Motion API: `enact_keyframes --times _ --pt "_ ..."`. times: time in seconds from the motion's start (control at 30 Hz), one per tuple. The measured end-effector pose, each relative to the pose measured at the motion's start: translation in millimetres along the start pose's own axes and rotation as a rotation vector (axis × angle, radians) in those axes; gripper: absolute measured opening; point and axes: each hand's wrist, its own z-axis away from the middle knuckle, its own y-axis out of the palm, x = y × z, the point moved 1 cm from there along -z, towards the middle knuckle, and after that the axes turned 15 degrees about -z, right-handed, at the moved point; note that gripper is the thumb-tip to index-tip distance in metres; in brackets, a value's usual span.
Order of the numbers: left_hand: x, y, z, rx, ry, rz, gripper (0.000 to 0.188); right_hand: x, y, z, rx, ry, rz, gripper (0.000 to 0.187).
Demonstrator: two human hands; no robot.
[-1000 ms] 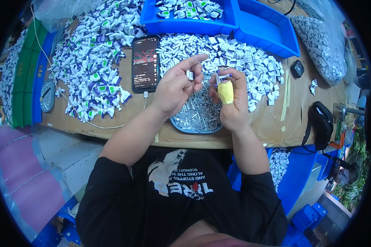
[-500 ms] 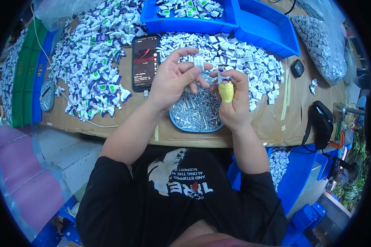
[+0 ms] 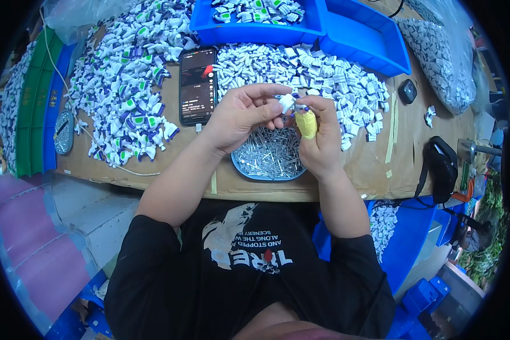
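My left hand [image 3: 238, 118] pinches a small white plastic piece [image 3: 287, 103] between thumb and fingers. Close beside it, my right hand [image 3: 323, 141] is closed on a small white-and-purple plastic part [image 3: 302, 107], mostly hidden by the fingers. Yellow tape [image 3: 306, 124] wraps one digit of that hand. The two pieces are very near each other; whether they touch I cannot tell. Beneath both hands sits a blue-rimmed tray [image 3: 254, 174] full of loose metal pins [image 3: 269, 153]. Beyond them spreads a heap of white-and-purple pieces [image 3: 345, 85].
A phone [image 3: 197, 85] with its screen lit lies left of the tray, by a big pile of white, purple and green parts [image 3: 124, 96]. Two blue bins [image 3: 365, 39] stand at the back. To the right are a filled plastic bag [image 3: 439, 68], a small black case [image 3: 407, 91] and a black strapped item [image 3: 441, 164].
The hands have come closer together over the pin tray. My left hand has moved its white piece right, up to the part in my right hand, and its fingers have drawn in.
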Motion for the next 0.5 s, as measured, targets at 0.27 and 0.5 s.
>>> enact_keyframes --times 0.27,0.5 --pt "0.0 0.0 -0.3 0.021 -0.032 0.176 0.034 4.7 3.3 -1.9 -0.048 0.027 -0.076 0.017" --pt "2.1 -1.7 -0.6 0.032 -0.042 0.214 0.035 5.7 4.9 -3.1 -0.062 0.013 -0.095 0.017"
